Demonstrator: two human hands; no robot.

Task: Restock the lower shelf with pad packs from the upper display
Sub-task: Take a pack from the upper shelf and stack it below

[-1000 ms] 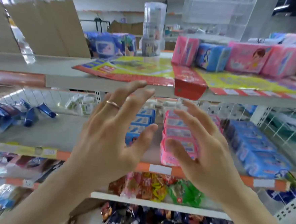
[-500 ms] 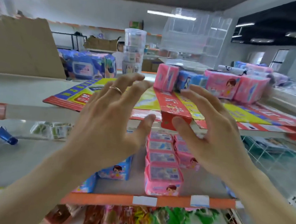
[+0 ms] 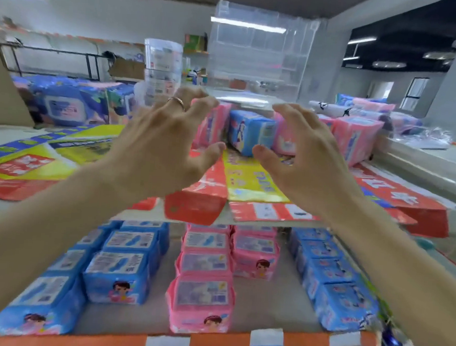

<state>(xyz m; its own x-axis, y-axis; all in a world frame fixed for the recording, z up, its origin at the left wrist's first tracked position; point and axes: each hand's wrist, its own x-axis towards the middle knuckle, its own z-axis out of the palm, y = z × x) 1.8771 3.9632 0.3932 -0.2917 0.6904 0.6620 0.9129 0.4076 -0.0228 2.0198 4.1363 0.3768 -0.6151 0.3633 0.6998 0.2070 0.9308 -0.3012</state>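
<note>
On the upper shelf [image 3: 424, 170], a blue pad pack [image 3: 251, 132] stands between pink pad packs [image 3: 354, 138], on top of colourful printed sheets [image 3: 250, 180] in red and yellow. Both hands are raised in front of this row. The left hand [image 3: 164, 144], with a ring [image 3: 177, 101] on one finger, is spread with the fingers a little bent at the tips, and it holds nothing. The right hand [image 3: 303, 156] is the same: fingers apart and lightly curved, thumb pointing inward, nothing inside. The two thumbs are near each other, and the blue pack shows in the gap between the hands. The picture is blurred, so I cannot tell if any fingertip touches a pack; it seems they are just short of them.

Below, the lower shelf [image 3: 236, 341] with an orange front edge carries rows of packs: blue packs [image 3: 118, 276] at the left, pink packs [image 3: 201, 300] in the middle, more blue ones [image 3: 344, 308] at the right. Behind the upper row stands a clear plastic organiser [image 3: 257, 48] and a stack of clear containers [image 3: 162, 68]. Far left lies a big blue package [image 3: 64, 102].
</note>
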